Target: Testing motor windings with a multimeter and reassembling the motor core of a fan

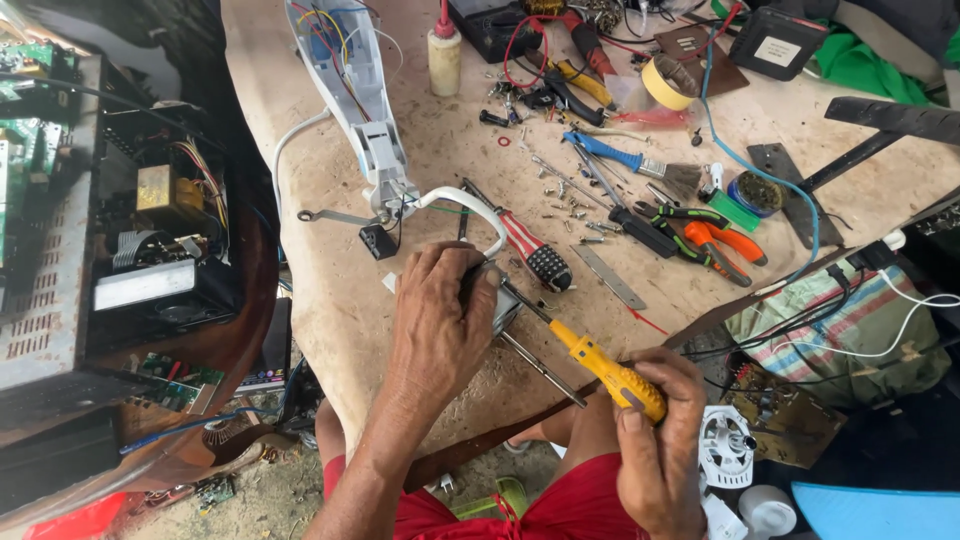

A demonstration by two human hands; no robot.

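Broadly, we are bent over a worn wooden bench point(330, 290) crowded with tools and loose screws, with an opened metal chassis of electronics point(60, 220) standing off its left edge. Next in size, a long white plastic appliance housing point(352, 85) lies opened on the bench, coloured wires showing inside, its lower end reaching toward our hands. Our left hand point(440, 315) rests on the bench just below that housing, its fingers clenched over a small grey metal part point(505, 305) that peeks out on the hand's right side; a white cord point(478, 208) arcs just above the knuckles. Our right hand point(660, 420) sits lower and to the right, above red shorts point(560, 505), its fingers wrapped round the handle of a yellow screwdriver point(610, 372), whose shaft slants up-left so the tip meets the grey part under the left hand. A second bare metal rod point(542, 368) lies just beneath that shaft. Just right of the left hand lies a red-and-white screwdriver point(522, 238), and farther right we see orange-handled pliers point(725, 243), a blue-handled brush point(630, 160) and a roll of tape point(668, 82). A small glue bottle point(444, 55) stands near the bench's far edge.
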